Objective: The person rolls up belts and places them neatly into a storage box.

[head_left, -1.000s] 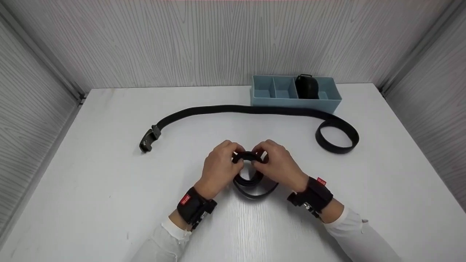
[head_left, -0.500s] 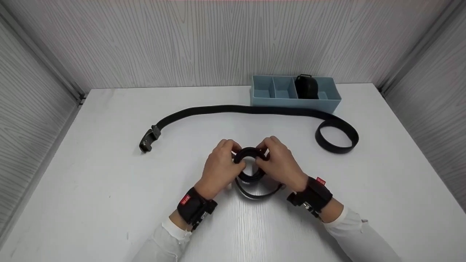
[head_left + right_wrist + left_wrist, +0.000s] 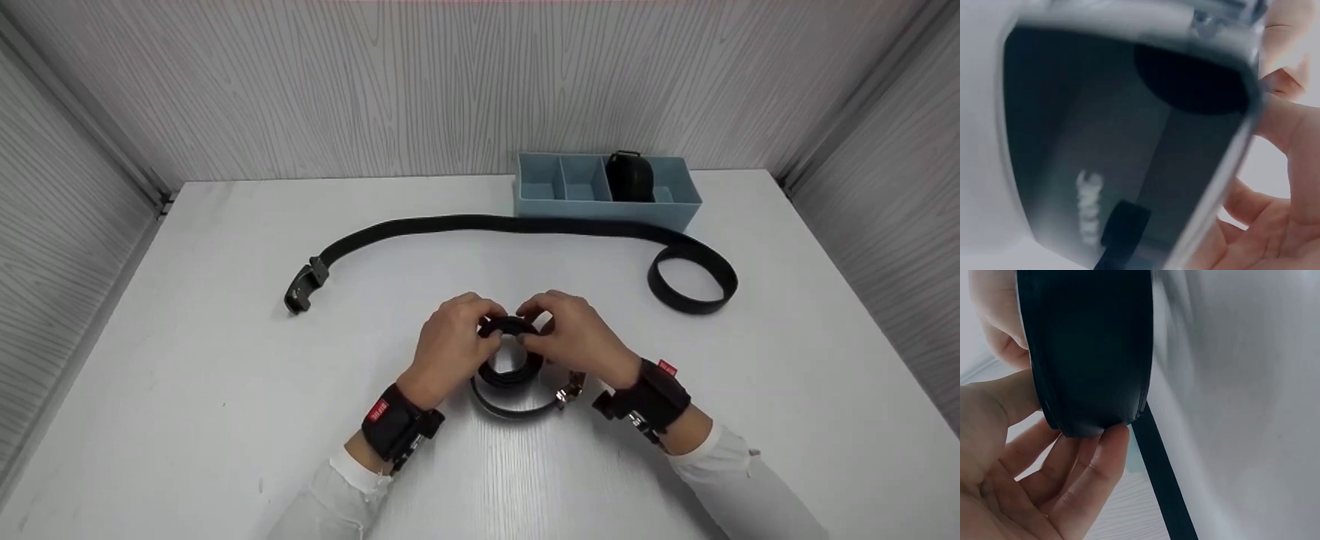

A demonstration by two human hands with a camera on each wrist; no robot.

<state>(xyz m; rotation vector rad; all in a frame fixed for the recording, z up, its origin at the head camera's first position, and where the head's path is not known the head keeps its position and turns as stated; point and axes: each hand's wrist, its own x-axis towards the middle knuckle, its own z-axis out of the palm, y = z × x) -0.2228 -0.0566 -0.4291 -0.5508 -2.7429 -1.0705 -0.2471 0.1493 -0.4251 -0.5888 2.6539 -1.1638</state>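
Both hands hold a black belt [image 3: 510, 327] rolled into a coil, in the middle of the table. My left hand [image 3: 451, 343] pinches the coil's left side, thumb inside and fingers outside. My right hand [image 3: 574, 337] pinches the far right side in the same way. A loose outer turn of the belt bows toward me and ends at a shiny metal buckle [image 3: 571, 389] below my right hand. The buckle [image 3: 1100, 140] fills much of the right wrist view, blurred, with pale lettering. In the left wrist view, fingertips [image 3: 1112, 444] touch the wide dark strap [image 3: 1089, 349].
A second black belt [image 3: 480, 223] stretches across behind the hands, its buckle [image 3: 306, 286] at left and its other end looped [image 3: 694, 306] at right. A blue divided box [image 3: 600, 210] stands at the back, with a black rounded object [image 3: 630, 178] in one compartment. Panels wall the table.
The coil lifted slightly away from me, then came back toward me. Its outer turn has spread, and the metal buckle has come out from under the right hand. Both hands keep their hold.
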